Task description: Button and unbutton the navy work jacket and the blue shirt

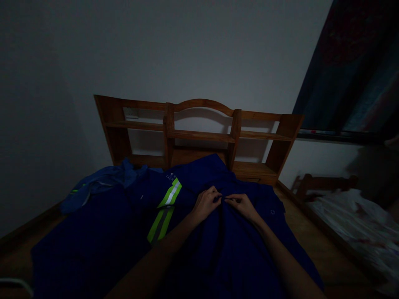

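Note:
A dark blue work jacket (102, 236) with green and silver reflective stripes (165, 207) lies spread on a wooden bed base. My left hand (206, 202) and my right hand (242, 205) meet near the middle of the jacket. Both pinch the blue cloth between curled fingers, fingertips almost touching each other. The room is dim, so small details on the cloth are hard to see.
A wooden headboard with shelves (199, 135) stands against the white wall behind the jacket. A lighter blue garment (102, 182) lies bunched at the back left. At the right are a wooden chair (324, 182), pale bedding (352, 220) and a dark curtain (352, 66).

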A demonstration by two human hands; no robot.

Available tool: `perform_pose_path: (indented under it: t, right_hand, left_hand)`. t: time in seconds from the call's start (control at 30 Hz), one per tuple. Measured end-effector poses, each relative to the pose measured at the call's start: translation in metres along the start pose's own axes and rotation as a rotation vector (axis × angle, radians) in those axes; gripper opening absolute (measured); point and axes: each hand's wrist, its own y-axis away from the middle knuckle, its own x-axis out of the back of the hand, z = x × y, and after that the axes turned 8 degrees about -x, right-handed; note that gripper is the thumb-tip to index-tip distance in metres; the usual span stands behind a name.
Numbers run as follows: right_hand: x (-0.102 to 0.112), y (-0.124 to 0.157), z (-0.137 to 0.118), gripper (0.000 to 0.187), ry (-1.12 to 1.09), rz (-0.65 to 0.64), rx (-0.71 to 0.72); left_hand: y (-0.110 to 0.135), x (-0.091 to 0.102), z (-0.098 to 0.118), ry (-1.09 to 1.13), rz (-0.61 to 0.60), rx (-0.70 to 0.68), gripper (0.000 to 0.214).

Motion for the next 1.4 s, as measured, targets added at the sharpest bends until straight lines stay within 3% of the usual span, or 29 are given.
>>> perform_pose_path:
  t: [0.43,0.63,0.77,1.0,1.13,1.4]
  right_hand:
    - [-0.0031,0.0009,-0.0037,0.032,0.216,0.170,0.134]
    - [-0.0031,0.0067,-0.0061,0.029,0.278,0.231,0.146]
    - [-0.0041,0.0070,-0.0063,0.029,0.284,0.212,0.136]
    - [-0.0050,0.0050,-0.0076,0.028,0.265,0.154,0.197]
    - [-0.0048,0.0049,-0.0080,0.028,0.256,0.128,0.197]
    - [-0.0052,0.0039,-0.0060,0.031,0.289,0.155,0.173]
  left_hand:
    - [-0.0014,-0.0060,0.0029,-0.076,0.030,-0.010,0.018]
    - [-0.0025,-0.0043,0.0041,-0.088,-0.016,-0.050,0.015]
    - [-0.0009,-0.0045,0.0054,-0.069,-0.038,-0.079,0.015]
    - [0.0003,-0.0040,0.0077,-0.072,-0.011,0.014,0.024]
    - [0.0002,-0.0009,0.0081,-0.038,-0.027,-0.020,0.027]
    - [0.0000,-0.0019,0.0084,-0.040,-0.024,-0.021,0.030]
